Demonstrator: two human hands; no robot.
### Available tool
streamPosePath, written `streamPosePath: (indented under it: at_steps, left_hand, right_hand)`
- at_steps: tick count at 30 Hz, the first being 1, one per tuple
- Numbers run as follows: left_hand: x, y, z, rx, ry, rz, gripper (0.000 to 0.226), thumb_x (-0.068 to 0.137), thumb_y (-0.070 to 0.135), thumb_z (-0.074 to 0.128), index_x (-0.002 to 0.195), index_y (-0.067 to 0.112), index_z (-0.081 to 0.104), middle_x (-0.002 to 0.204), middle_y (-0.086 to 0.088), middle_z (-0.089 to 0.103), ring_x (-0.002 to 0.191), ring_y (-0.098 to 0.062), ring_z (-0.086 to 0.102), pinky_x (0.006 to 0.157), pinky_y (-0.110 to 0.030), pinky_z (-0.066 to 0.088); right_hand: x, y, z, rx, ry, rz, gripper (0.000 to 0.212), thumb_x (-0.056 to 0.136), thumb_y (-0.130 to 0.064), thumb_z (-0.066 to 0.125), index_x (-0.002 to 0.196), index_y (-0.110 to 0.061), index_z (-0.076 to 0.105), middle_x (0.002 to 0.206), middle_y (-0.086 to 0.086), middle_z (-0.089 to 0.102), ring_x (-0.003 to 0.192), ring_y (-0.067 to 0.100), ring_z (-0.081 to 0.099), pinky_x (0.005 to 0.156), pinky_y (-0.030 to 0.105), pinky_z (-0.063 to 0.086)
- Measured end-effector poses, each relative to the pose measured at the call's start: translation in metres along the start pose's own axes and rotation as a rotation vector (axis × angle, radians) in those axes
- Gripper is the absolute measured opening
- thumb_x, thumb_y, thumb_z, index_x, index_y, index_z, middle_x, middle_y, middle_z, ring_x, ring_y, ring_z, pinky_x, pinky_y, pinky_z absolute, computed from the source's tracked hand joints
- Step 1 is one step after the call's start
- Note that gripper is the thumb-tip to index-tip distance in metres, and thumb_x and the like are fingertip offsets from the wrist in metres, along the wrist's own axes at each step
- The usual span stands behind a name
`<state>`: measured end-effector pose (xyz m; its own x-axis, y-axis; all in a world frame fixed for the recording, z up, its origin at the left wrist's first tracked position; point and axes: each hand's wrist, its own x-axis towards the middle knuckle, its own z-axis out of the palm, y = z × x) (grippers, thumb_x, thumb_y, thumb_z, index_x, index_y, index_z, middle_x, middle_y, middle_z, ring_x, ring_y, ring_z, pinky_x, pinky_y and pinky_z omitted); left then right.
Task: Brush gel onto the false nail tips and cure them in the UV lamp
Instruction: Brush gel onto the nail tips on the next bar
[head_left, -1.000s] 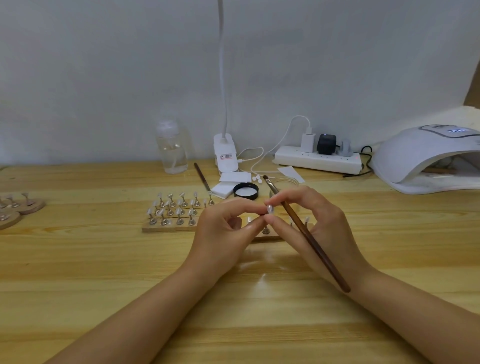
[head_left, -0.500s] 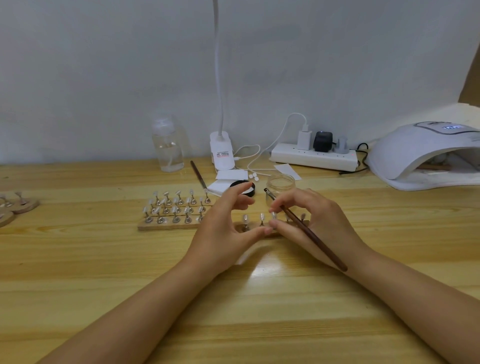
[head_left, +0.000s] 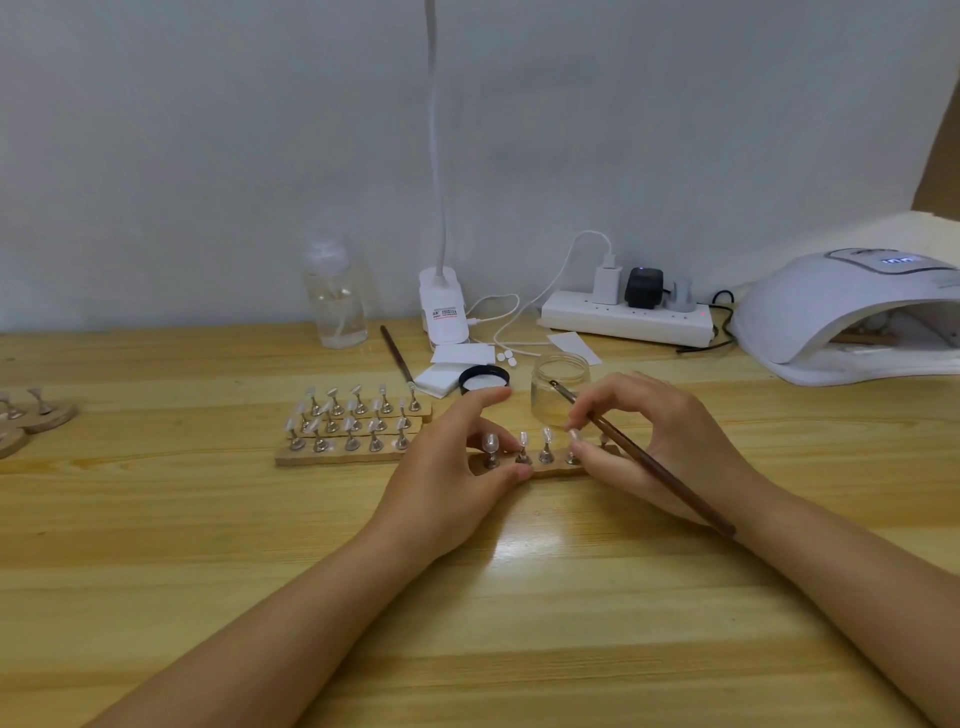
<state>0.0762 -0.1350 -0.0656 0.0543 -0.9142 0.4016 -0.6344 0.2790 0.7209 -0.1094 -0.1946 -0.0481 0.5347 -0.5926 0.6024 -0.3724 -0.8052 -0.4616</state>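
Centre of the frame: a wooden strip (head_left: 550, 470) carrying nail tips (head_left: 546, 435) on small metal stands. Left hand (head_left: 452, 478) braced at the strip's left end, thumb against the near edge and forefinger arched over the far side, fingers loosely curved and touching, not clenched; probably there to keep the strip from sliding. Right hand (head_left: 660, 452) at the strip's right end, pinching the fourth tip between thumb and forefinger, likely seating it on its stand. Brush (head_left: 644, 460) tucked through the same hand, held along the fingers, bristle end pointing up and left toward the jar (head_left: 561, 387), handle trailing to lower right; parked that way so gel work can start without a pick-up.

Counts: four tips plainly showing on this strip, a fifth stand partly hidden behind the brush. Left of centre, three more strips (head_left: 353, 431) packed side by side, about five stands each, roughly fifteen, all tipped. One open glass jar just behind the hands, its black lid (head_left: 485, 379) beside it. A second brush (head_left: 397, 358) lying further back. One lamp (head_left: 852, 312) at right edge, well apart from the strip, mouth facing the person; something inside it, too dim to name. No curing of this strip yet, judging by its place.
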Motion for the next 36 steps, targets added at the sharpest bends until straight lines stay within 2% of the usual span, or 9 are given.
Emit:
streamPosePath:
  at_steps: [9, 15, 20, 25, 27, 29, 32, 34, 36]
  left_hand:
    - [0.001, -0.003, 0.001, -0.002, 0.053, -0.032, 0.055, 0.075, 0.018, 0.074, 0.121, 0.032, 0.048, 0.083, 0.017, 0.061, 0.089, 0.005, 0.055, 0.074, 0.002, 0.034]
    - [0.0, 0.007, 0.0, 0.029, 0.083, 0.054, 0.052, 0.07, 0.027, 0.076, 0.115, 0.035, 0.051, 0.099, 0.02, 0.055, 0.098, 0.008, 0.05, 0.081, -0.003, 0.035]
    - [-0.003, 0.019, -0.002, -0.007, 0.121, 0.238, 0.032, 0.071, 0.038, 0.062, 0.095, 0.019, 0.071, 0.095, 0.007, 0.062, 0.095, -0.009, 0.057, 0.087, -0.042, 0.045]
    - [-0.003, 0.017, -0.001, -0.031, 0.178, 0.284, 0.02, 0.073, 0.022, 0.066, 0.091, 0.018, 0.073, 0.088, 0.012, 0.063, 0.087, -0.006, 0.058, 0.081, -0.049, 0.046]
    - [-0.003, 0.016, -0.002, -0.061, 0.195, 0.288, 0.016, 0.074, 0.02, 0.066, 0.088, 0.02, 0.074, 0.085, 0.012, 0.066, 0.084, -0.007, 0.061, 0.079, -0.047, 0.047]
    - [-0.002, 0.017, -0.002, -0.11, 0.211, 0.286, 0.012, 0.076, 0.02, 0.068, 0.085, 0.026, 0.073, 0.079, 0.011, 0.068, 0.078, -0.006, 0.061, 0.078, -0.032, 0.047]
    - [-0.002, 0.016, -0.002, -0.173, 0.239, 0.251, 0.01, 0.075, 0.019, 0.066, 0.081, 0.026, 0.07, 0.076, 0.009, 0.068, 0.074, -0.005, 0.061, 0.07, -0.011, 0.043]
    - [-0.001, 0.014, -0.002, -0.195, 0.251, 0.204, 0.011, 0.074, 0.022, 0.064, 0.082, 0.025, 0.071, 0.078, 0.012, 0.068, 0.074, -0.003, 0.061, 0.07, -0.012, 0.045]
    - [0.0, 0.013, -0.003, -0.193, 0.262, 0.172, 0.011, 0.074, 0.024, 0.065, 0.083, 0.023, 0.072, 0.079, 0.013, 0.068, 0.075, -0.002, 0.061, 0.071, -0.02, 0.049]
  right_hand:
    - [0.0, 0.003, 0.004, -0.129, 0.064, -0.186, 0.018, 0.071, -0.017, 0.079, 0.085, -0.015, 0.068, 0.081, -0.003, 0.066, 0.078, 0.013, 0.061, 0.072, 0.04, 0.051]
    - [0.0, -0.006, 0.012, -0.055, 0.235, -0.229, 0.022, 0.079, -0.031, 0.063, 0.088, -0.011, 0.066, 0.082, -0.003, 0.065, 0.08, 0.006, 0.058, 0.072, 0.035, 0.051]
    - [-0.001, -0.016, 0.02, -0.066, 0.306, -0.295, 0.019, 0.08, -0.028, 0.065, 0.09, -0.012, 0.067, 0.083, -0.004, 0.068, 0.081, 0.005, 0.059, 0.077, 0.029, 0.047]
    - [-0.002, -0.02, 0.021, -0.062, 0.294, -0.317, 0.023, 0.079, -0.03, 0.065, 0.09, -0.01, 0.067, 0.084, -0.003, 0.068, 0.082, 0.006, 0.059, 0.076, 0.031, 0.048]
    - [-0.001, -0.022, 0.02, -0.016, 0.289, -0.251, 0.03, 0.078, -0.037, 0.063, 0.093, -0.011, 0.066, 0.088, -0.002, 0.067, 0.083, 0.007, 0.06, 0.076, 0.035, 0.05]
    - [0.002, -0.023, 0.014, 0.032, 0.283, -0.153, 0.031, 0.081, -0.041, 0.057, 0.098, -0.017, 0.063, 0.09, -0.003, 0.067, 0.083, 0.008, 0.06, 0.076, 0.036, 0.051]
    - [0.011, -0.019, -0.001, 0.141, 0.305, -0.025, 0.021, 0.089, -0.041, 0.046, 0.098, -0.027, 0.06, 0.091, -0.009, 0.066, 0.084, -0.001, 0.061, 0.076, 0.02, 0.049]
    - [0.02, -0.017, -0.012, 0.278, 0.341, 0.079, 0.025, 0.09, -0.043, 0.046, 0.093, -0.025, 0.063, 0.08, -0.013, 0.065, 0.072, -0.01, 0.059, 0.066, 0.006, 0.043]
    - [0.031, -0.013, -0.022, 0.343, 0.363, 0.182, 0.041, 0.085, -0.045, 0.039, 0.087, -0.017, 0.069, 0.06, -0.012, 0.059, 0.056, -0.009, 0.054, 0.057, 0.002, 0.038]
